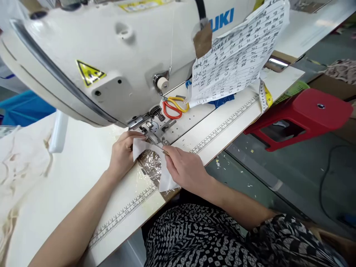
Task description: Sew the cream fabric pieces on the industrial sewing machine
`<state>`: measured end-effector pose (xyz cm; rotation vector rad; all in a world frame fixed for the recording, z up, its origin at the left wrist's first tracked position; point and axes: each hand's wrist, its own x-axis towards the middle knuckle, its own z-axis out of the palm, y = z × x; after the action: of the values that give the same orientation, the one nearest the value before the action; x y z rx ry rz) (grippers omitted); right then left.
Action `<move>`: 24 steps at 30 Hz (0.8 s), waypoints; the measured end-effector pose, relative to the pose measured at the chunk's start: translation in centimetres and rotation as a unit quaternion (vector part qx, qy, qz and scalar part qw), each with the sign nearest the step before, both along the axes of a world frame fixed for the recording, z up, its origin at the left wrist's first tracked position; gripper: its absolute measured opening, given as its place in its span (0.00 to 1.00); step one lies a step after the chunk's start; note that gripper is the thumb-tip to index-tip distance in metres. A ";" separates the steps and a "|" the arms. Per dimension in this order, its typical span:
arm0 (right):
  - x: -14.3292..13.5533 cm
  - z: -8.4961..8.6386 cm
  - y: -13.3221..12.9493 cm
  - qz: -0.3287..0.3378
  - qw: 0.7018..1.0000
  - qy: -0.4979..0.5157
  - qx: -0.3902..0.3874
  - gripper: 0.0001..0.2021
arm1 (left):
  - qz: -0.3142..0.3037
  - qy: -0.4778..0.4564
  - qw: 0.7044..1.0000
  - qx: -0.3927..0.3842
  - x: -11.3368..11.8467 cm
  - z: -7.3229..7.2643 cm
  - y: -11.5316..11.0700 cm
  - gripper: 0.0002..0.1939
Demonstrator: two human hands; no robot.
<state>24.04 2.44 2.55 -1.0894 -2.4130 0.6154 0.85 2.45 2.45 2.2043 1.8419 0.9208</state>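
Note:
A curved piece of white fabric [167,178] lies in front of the presser foot [152,136] of a white sewing machine [144,48]. My left hand [122,152] is closed on the fabric's left end, with the fingertips beside the foot. On the right side, my right hand [186,168] has its fingers closed over the fabric, thumb and index finger close to the foot. Something thin and metallic shows at its fingertips, too small to name. Scissors with red and yellow handles [172,113] rest on the machine bed behind the foot.
Printed ruler tape [125,213] runs along the table's front edge. A handwritten sheet [236,59] hangs from the machine, and a yellow-and-white tape measure [265,97] droops near the edge. Pale fabric [22,167] lies at the left. A red stool [303,115] stands at the right.

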 end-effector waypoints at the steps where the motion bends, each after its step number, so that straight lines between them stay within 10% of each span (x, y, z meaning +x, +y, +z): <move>1: -0.3 -0.1 0.2 0.001 1.000 -0.009 0.014 0.15 | 0.003 -0.004 1.000 -0.005 0.0 0.1 0.0 0.11; 24: -1.5 -0.8 1.0 0.021 0.997 -0.028 0.075 0.14 | -0.003 -0.018 1.000 0.020 0.0 -0.5 0.5 0.06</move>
<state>22.58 3.42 1.71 -1.0087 -2.4907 0.4148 0.89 2.96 1.99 2.1993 1.8159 0.9981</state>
